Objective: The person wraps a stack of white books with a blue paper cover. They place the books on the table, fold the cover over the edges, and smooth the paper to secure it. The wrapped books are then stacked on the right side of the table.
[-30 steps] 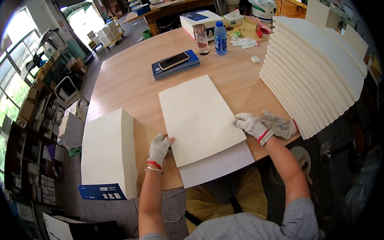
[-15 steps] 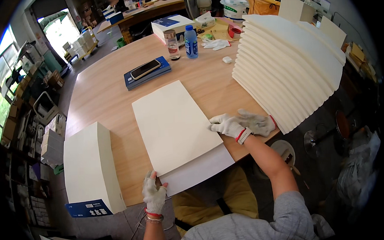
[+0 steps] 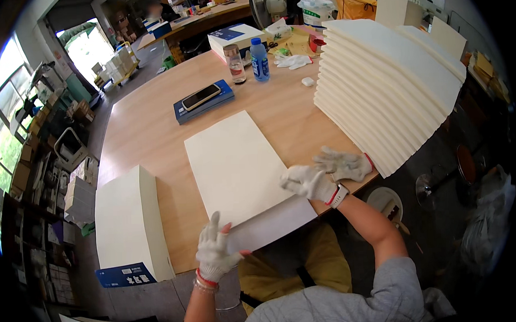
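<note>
Large cream sheet [image 3: 235, 162] is lying flat on the wooden table [image 3: 147, 131], long axis running near-right to far-left, near end overhanging the table edge. A white sheet [image 3: 272, 226] is being pulled out from under it at that near end. Left hand [image 3: 216, 252], gloved, is being held at the near-left corner, fingers pinched on the white sheet's edge. Right hand [image 3: 308, 182], gloved, is being pressed on the near-right edge, fingers curled, beside a spare glove [image 3: 344, 164]. Both hands are at the near short end; the left is nearer the corner.

A worker wears white knit gloves on the left hand [image 3: 216, 252] and right hand [image 3: 308, 183], red-trimmed cuffs, grey short sleeves and mustard-yellow trousers.
</note>
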Demonstrator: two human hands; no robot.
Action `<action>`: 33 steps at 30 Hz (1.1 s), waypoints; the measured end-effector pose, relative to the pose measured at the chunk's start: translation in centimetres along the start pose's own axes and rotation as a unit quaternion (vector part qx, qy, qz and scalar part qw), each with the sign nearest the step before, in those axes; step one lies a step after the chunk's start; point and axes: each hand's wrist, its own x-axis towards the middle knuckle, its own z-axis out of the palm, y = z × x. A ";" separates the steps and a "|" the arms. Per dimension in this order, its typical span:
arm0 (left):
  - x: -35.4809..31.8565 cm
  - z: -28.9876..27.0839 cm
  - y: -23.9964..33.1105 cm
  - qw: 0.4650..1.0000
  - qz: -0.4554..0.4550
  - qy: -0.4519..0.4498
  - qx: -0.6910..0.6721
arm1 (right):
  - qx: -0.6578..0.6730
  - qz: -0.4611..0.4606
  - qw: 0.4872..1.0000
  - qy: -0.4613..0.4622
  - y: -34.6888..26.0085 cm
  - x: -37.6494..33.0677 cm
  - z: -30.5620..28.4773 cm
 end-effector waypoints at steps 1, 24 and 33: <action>0.8 -0.5 0.9 0.999 0.036 -0.029 -0.007 | -0.010 0.015 0.999 -0.037 -0.3 -0.2 0.2; 2.1 1.4 -1.5 0.989 0.037 -0.115 0.083 | 0.203 0.196 0.941 -0.187 1.0 -0.1 -2.5; 6.4 0.6 -3.6 0.940 -0.299 -0.154 -0.058 | -0.124 0.168 0.976 -0.059 -0.4 0.3 1.1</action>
